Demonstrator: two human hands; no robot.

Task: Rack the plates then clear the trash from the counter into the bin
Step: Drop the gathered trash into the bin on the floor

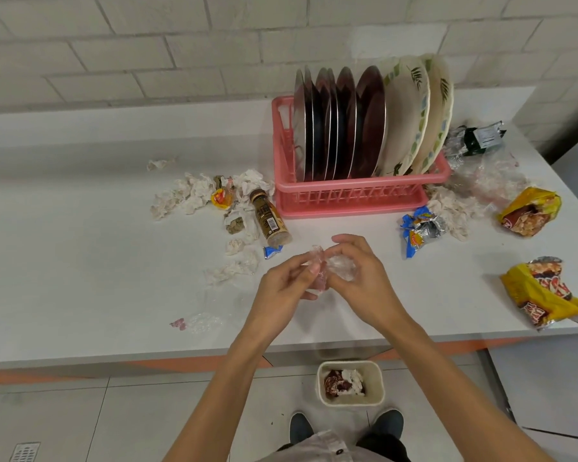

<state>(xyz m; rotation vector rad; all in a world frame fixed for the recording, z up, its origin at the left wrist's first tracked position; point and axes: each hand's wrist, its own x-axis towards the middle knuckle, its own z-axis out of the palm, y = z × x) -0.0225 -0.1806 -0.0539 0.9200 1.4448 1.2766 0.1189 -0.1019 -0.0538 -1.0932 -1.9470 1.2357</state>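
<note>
Several steel plates (341, 125) and patterned cream plates (411, 118) stand upright in a pink rack (347, 195) at the back of the white counter (80, 261). Over the counter's front middle, my left hand (281, 291) and my right hand (361, 278) both pinch a crumpled piece of clear plastic wrap (341, 265) between them. A small cream bin (351, 383) stands on the floor below the counter edge, holding a dark wrapper and white tissue.
Crumpled tissues (194, 195), a brown bottle (271, 218) lying down and a small orange wrapper (221, 197) lie left of the rack. Right of it are a blue-silver wrapper (421, 228), two yellow snack bags (531, 211) (544, 291), a dark foil packet (477, 138) and clear plastic (204, 323).
</note>
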